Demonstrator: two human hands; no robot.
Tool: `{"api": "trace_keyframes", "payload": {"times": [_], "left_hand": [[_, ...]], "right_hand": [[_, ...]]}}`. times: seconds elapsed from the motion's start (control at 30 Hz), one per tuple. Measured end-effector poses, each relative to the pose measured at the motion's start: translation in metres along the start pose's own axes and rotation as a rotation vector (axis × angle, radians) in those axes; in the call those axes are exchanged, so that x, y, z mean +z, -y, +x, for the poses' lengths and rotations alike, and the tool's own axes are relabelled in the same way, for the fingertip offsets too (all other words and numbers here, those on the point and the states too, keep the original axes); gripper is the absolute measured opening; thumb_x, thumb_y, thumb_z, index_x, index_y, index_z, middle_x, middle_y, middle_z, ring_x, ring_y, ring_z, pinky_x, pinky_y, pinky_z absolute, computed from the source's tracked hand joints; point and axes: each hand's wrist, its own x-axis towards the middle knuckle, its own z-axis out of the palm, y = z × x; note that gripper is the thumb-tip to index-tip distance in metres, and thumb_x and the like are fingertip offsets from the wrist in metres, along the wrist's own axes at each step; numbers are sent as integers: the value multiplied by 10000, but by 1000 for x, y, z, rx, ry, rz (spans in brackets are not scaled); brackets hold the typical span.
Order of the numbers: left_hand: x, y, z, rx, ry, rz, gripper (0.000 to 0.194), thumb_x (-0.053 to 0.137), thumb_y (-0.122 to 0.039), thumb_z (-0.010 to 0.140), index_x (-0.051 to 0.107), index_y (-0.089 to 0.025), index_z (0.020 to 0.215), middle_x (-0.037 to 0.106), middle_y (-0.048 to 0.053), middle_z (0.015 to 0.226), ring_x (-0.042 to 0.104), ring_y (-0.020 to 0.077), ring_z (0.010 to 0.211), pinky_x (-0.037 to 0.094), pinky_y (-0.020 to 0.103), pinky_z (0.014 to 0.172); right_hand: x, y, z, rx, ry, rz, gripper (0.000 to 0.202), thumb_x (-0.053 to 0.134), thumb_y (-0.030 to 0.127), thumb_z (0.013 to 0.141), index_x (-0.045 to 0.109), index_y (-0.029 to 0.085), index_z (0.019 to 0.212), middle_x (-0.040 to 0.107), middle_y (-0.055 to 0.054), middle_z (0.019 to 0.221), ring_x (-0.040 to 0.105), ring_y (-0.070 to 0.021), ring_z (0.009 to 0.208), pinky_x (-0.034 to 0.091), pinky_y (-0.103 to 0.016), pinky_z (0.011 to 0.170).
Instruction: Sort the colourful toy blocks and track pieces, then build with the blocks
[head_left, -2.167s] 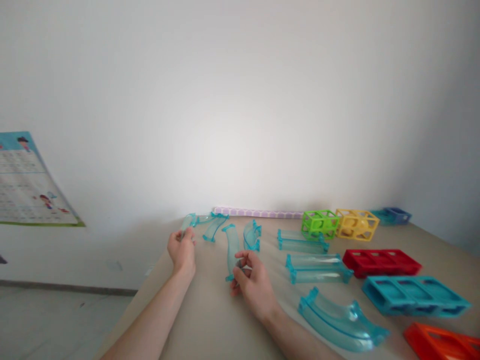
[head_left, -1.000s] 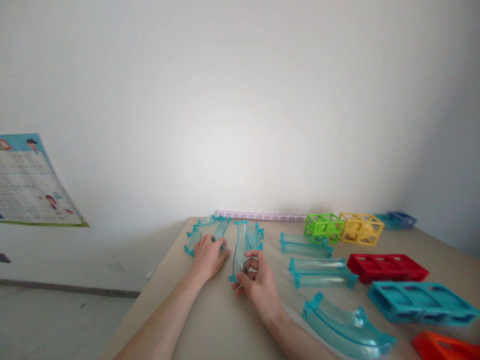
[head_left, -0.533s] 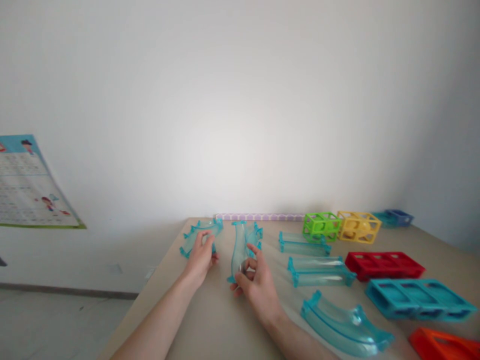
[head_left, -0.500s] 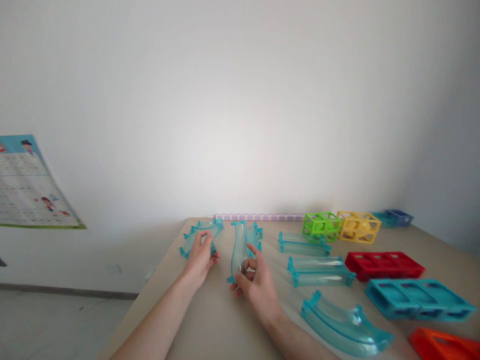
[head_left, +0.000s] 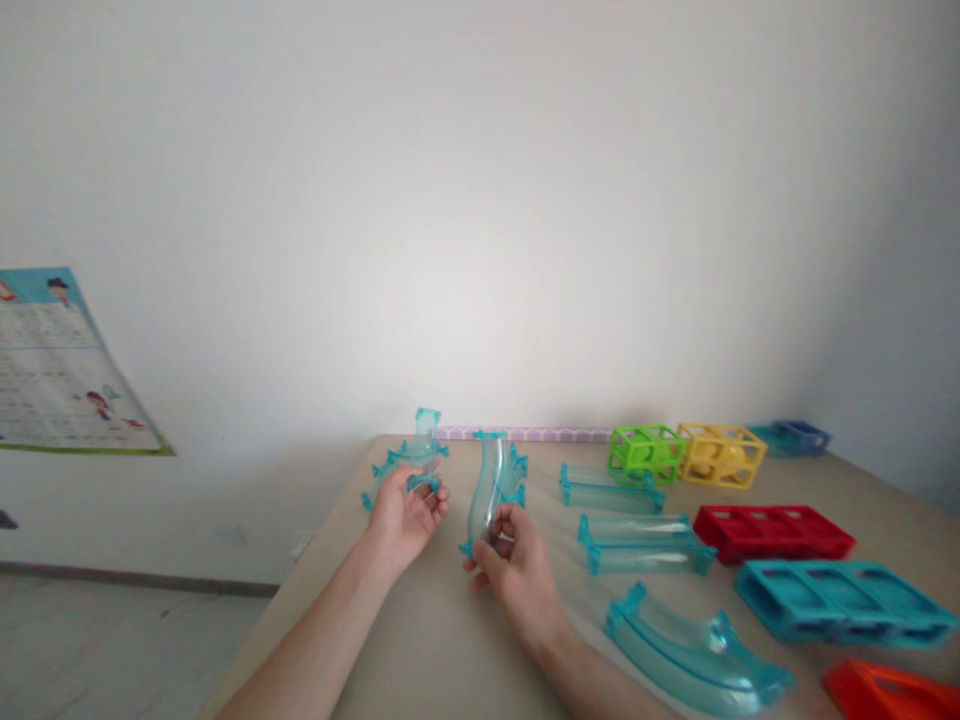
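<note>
My left hand (head_left: 409,510) is closed on the lower end of a short clear blue track piece (head_left: 427,432), which stands up from it. Behind that hand, curved clear blue track pieces (head_left: 384,474) lie at the table's far left corner. My right hand (head_left: 510,560) grips the bottom of a wavy clear blue track piece (head_left: 489,485), tilted upward with its far end away from me. Just beyond the wavy piece, another clear blue piece (head_left: 516,475) rests on the table, partly hidden by it.
Right of my hands lie two straight track pieces (head_left: 645,557) (head_left: 607,488) and a curved one (head_left: 690,655). Farther right are green (head_left: 646,455) and yellow frames (head_left: 721,456), and red (head_left: 772,533), teal (head_left: 844,600) and orange blocks (head_left: 892,692). A wall rises behind the table (head_left: 442,640).
My left hand has lifted a short track piece upright and turned its palm more upward. The wavy piece in my right hand has tilted, its far end moving slightly right and up.
</note>
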Motion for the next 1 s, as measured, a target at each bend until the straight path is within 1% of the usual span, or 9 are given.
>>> {"api": "trace_keyframes", "payload": {"times": [0.13,0.23,0.3,0.4,0.47,0.6,0.77,0.9,1.0], "left_hand": [[0,8,-1,72,27,140,361,549,-36,592,580,-157,930,594,-12,622,618,151,539,500,263,521],[1,15,-5,115,109,275,236,623,-77,592,589,-147,815,600,-14,598,616,150,551,479,252,530],[3,19,-8,121,171,356,134,669,-151,624,570,-146,714,581,-16,560,587,140,513,450,244,505],[5,25,-12,155,257,431,182,689,-253,684,531,-164,672,546,-36,539,530,111,479,410,226,487],[5,28,-12,197,287,475,236,686,-330,725,520,-169,675,534,-41,548,505,98,484,391,215,489],[5,32,-9,278,298,540,351,638,-480,779,518,-166,677,491,-44,525,464,89,458,359,209,468],[4,32,-6,344,296,538,481,522,-622,803,584,-165,939,495,-44,561,435,98,445,352,217,436],[2,30,-8,356,302,601,580,383,-667,842,606,-155,996,479,-37,560,426,107,454,353,229,445],[1,29,-9,354,335,665,587,366,-658,855,620,-142,972,475,-36,575,418,103,479,341,223,460]], "right_hand": [[-4,-3,1,-66,-20,-161,109,545,253,751,449,213,715,472,29,634,546,-158,581,429,-228,413],[-7,-3,1,-175,-61,-313,176,562,244,765,435,213,647,439,29,643,478,-137,579,380,-223,456],[-8,-2,0,-247,-86,-355,212,593,221,746,429,206,612,480,2,748,512,-153,686,391,-225,514],[-8,1,-1,-279,-55,-333,222,596,203,748,440,198,590,534,-32,901,542,-183,836,411,-228,576],[-7,3,-2,-264,1,-310,222,575,197,770,443,202,592,555,-26,866,548,-180,812,406,-229,574],[-7,5,-3,-277,57,-332,243,578,161,759,430,205,572,571,-16,824,560,-178,783,409,-238,595],[-6,6,-5,-332,75,-413,243,582,129,742,428,208,571,578,-19,838,568,-178,788,426,-268,670],[-6,7,-6,-347,98,-457,251,569,112,744,414,204,570,579,-17,846,563,-166,786,421,-276,707],[-6,7,-6,-350,93,-498,234,566,90,730,427,198,575,554,-14,835,549,-155,777,412,-267,704]]}}
